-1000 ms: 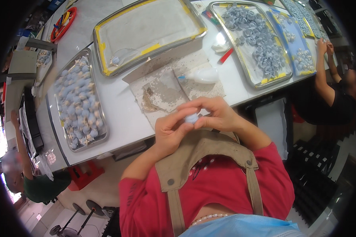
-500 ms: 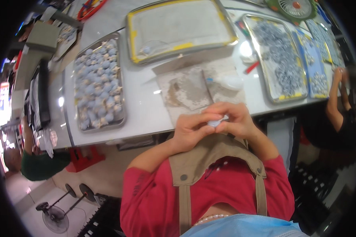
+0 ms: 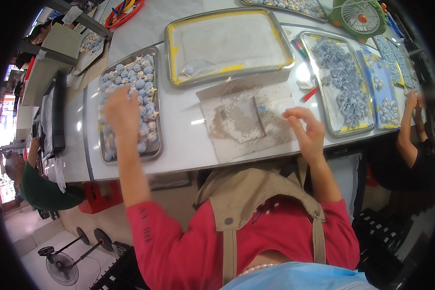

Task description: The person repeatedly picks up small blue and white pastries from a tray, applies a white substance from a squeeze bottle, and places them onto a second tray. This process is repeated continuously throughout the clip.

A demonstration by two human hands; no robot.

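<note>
My left hand [image 3: 119, 108], smeared by motion, reaches over a metal tray [image 3: 158, 147] on the left. That tray holds many small pale blue, rounded pieces [image 3: 144, 128] with cream star-like parts. The fingers are too blurred to show whether they hold one. My right hand [image 3: 307, 129] is above the right side of a stained cardboard sheet [image 3: 224, 147]. Its thumb and index finger are apart, beside a pale, translucent bottle [image 3: 274, 107] with a blue tip. I cannot tell whether they touch the bottle.
A yellow-taped tray [image 3: 229, 41] at the back carries one blue piece [image 3: 187, 70]. Right of the cardboard lie a red-handled tool [image 3: 310, 94] and a tray of blue-grey curled pieces [image 3: 340, 82]. A green fan [image 3: 360, 19] stands far right; other people work at both sides.
My hands have parted from around a small blue-white piece. The left went out over the left tray; the right moved toward the bottle. The piece no longer shows between them, and the view has shifted.
</note>
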